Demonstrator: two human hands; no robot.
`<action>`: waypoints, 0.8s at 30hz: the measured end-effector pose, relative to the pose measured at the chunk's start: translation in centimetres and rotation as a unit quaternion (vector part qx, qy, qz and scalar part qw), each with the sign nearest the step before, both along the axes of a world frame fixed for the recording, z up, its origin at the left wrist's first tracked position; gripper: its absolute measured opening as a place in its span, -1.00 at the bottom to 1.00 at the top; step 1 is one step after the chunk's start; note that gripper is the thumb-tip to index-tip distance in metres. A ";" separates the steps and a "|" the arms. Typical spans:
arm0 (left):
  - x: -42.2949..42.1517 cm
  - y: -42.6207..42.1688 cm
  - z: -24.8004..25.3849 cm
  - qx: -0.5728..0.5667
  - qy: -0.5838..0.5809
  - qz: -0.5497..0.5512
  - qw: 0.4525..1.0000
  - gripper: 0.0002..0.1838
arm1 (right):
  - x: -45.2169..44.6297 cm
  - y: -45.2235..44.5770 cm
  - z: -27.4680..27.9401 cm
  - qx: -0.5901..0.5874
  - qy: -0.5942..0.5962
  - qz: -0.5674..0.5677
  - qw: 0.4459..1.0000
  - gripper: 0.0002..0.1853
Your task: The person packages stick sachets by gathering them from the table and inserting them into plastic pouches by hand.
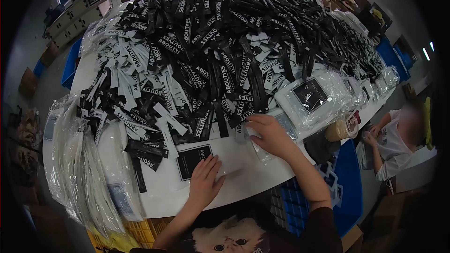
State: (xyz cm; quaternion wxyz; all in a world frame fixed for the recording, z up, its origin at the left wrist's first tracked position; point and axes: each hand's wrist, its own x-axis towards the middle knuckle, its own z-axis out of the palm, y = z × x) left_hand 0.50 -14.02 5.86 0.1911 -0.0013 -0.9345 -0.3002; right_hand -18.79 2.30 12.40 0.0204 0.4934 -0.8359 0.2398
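Observation:
My left hand (205, 180) lies flat with its fingers stretched out, pressing on a clear plastic bag (229, 166) at the table's near edge. Beside its fingertips, a black square card (193, 161) with white print shows through the bag. My right hand (269, 133) is at the near edge of a big heap of printed strips (220, 65), fingers bent and apart. Its fingertips are next to a dark strip (240, 132); whether they touch it I cannot tell. Under that hand lies another clear packet (265, 152).
Stacked plastic-wrapped white packs (84, 173) stand at the left, and more packs (314, 98) at the right. A cup (344, 129) stands near the right edge. Blue bins (349, 187) and a yellow crate (150, 229) are below. Another person (398, 131) is at the right.

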 end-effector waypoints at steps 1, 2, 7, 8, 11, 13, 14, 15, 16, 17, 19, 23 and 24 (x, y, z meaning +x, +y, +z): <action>0.0 -0.2 -0.1 -0.003 0.000 0.003 1.000 -0.52 | -0.6 -1.5 -1.0 0.021 0.090 0.002 0.996 -0.58; 0.0 -0.3 -0.1 0.003 0.001 -0.002 1.000 -0.53 | -1.1 -2.7 -2.1 0.018 0.090 0.005 0.996 -0.58; 0.0 0.0 -0.1 0.016 0.014 0.005 1.000 -0.56 | -2.6 -4.6 -3.9 0.020 0.148 0.043 0.988 -0.54; 0.0 0.0 -0.1 0.015 0.015 0.009 1.000 -0.57 | -2.8 -4.5 -4.4 0.021 0.148 0.044 0.988 -0.54; 0.0 -0.1 -0.1 0.025 0.013 0.017 0.999 -0.59 | -2.9 -4.4 -4.6 -0.012 0.195 0.117 0.974 -0.61; -0.2 0.1 -0.2 0.039 0.012 0.024 0.999 -0.61 | -1.3 -4.2 -2.3 -0.207 -0.071 0.014 0.976 -0.73; -0.2 0.1 -0.4 0.030 0.032 0.028 0.999 -0.64 | -0.5 -4.3 -1.4 -0.291 -0.118 -0.017 0.949 -0.80; -0.2 0.1 -0.6 0.020 0.052 0.033 0.998 -0.67 | 0.4 -3.8 -1.0 -0.291 -0.119 -0.016 0.949 -0.80; 0.2 0.1 -0.7 0.020 0.050 0.033 0.998 -0.67 | 1.6 -2.9 -1.0 -0.413 -0.272 -0.021 0.869 -0.81; 0.6 0.1 -0.9 0.095 0.020 0.090 0.991 -0.69 | 2.9 -2.1 -1.1 -0.517 -0.413 -0.026 0.749 -0.80; 1.0 -0.2 -1.0 0.170 -0.013 0.146 0.974 -0.72 | 5.7 -0.8 -1.6 -0.517 -0.377 -0.065 0.766 -0.72; 0.6 -0.6 0.6 0.281 -0.014 0.150 0.948 -0.78 | 9.5 -0.9 -3.6 -0.442 -0.299 -0.117 0.838 -0.57; 0.5 -0.6 0.9 0.284 0.006 0.144 0.948 -0.80 | 10.2 -0.1 -4.4 -0.443 -0.299 -0.119 0.837 -0.57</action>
